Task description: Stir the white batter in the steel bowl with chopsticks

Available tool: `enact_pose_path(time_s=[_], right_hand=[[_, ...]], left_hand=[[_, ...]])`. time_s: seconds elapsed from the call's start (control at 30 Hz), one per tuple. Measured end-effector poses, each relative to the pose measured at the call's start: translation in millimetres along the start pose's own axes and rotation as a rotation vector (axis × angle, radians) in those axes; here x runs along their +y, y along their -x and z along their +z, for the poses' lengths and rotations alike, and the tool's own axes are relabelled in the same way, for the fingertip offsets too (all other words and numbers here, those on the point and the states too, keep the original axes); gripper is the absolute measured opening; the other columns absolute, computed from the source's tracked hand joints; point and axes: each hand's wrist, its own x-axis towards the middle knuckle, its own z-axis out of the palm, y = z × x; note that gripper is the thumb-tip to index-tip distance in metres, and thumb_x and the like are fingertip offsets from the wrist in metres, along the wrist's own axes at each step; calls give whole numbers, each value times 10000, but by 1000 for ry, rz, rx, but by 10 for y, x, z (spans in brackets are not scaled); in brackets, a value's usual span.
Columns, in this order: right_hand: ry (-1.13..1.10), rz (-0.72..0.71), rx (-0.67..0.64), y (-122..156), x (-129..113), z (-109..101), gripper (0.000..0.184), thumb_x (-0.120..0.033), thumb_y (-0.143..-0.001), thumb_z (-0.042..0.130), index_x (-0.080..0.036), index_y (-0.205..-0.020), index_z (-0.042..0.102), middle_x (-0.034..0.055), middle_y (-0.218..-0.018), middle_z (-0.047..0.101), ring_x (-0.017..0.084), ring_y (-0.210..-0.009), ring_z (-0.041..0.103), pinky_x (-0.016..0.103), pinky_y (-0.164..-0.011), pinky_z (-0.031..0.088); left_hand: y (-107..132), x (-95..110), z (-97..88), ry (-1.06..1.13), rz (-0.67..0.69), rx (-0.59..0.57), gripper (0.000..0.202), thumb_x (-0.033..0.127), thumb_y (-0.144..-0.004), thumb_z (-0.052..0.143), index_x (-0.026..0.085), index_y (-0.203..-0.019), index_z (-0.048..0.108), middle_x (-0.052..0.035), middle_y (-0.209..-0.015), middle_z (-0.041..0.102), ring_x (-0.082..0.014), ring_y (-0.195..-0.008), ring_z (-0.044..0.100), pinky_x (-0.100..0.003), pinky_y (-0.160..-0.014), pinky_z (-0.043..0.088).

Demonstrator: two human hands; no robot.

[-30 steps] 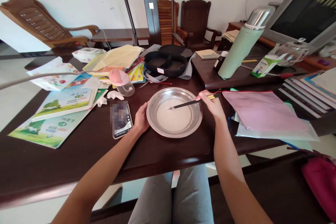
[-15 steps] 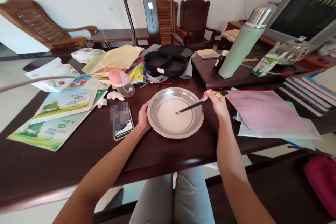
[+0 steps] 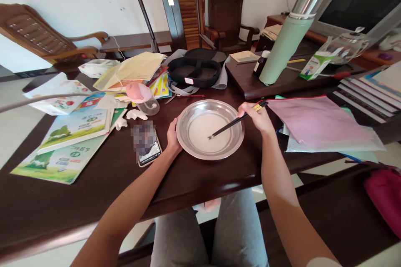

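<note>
A round steel basin (image 3: pixel 233 148) holding a milky white liquid (image 3: pixel 203 133) stands on the dark table before me. My left hand (image 3: pixel 173 135) grips the basin's left rim, its thumb at the edge and the other fingers partly hidden. Black chopsticks (image 3: pixel 232 124) with gold bands are pinched in my right hand (image 3: pixel 254 117), over the basin's right rim. Their tips dip into the liquid near the middle.
Left of the basin lie a phone (image 3: pixel 146 144), crumpled tissues (image 3: pixel 136 114), a pink-lidded cup (image 3: pixel 140 94) and workbooks (image 3: pixel 59 154). Behind are a black case (image 3: pixel 194 69) and a green thermos (image 3: pixel 282 46). A pink zip pouch (image 3: pixel 316 119) lies right.
The chopstick tips have shifted slightly left and toward me within the liquid. My view has tilted a little, and my knees have spread apart. Both hands keep their hold.
</note>
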Motion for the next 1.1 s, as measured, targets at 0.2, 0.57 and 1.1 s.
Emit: enact_pose_path(time_s=[0.2,0.57,1.1], right_hand=[[65,-17,62,-13,9,-5,483,-693,-846,676,-253,-661,745,31,-752,749,236,-811,722,389,-878,547],[69,-26,10,-17,0,22,457,-670,-855,685,-250,-694,767,34,-768,760,236,-832,733,374,-871,551],[30,-13,122,-11,16,-55,504,-680,-862,669,-248,-606,716,23,-648,720,235,-725,716,383,-821,547]], left_hand=[[23,-9,26,7,8,-1,199,332,-837,684,221,-672,663,-8,-637,686,-280,-944,738,-353,-891,569],[-36,-25,-47,21,-59,14,202,341,-811,708,213,-671,637,4,-637,690,-250,-843,734,-353,-837,578],[-7,13,10,39,-47,38,198,276,-834,669,215,-652,618,5,-590,662,-243,-808,729,-333,-796,585]])
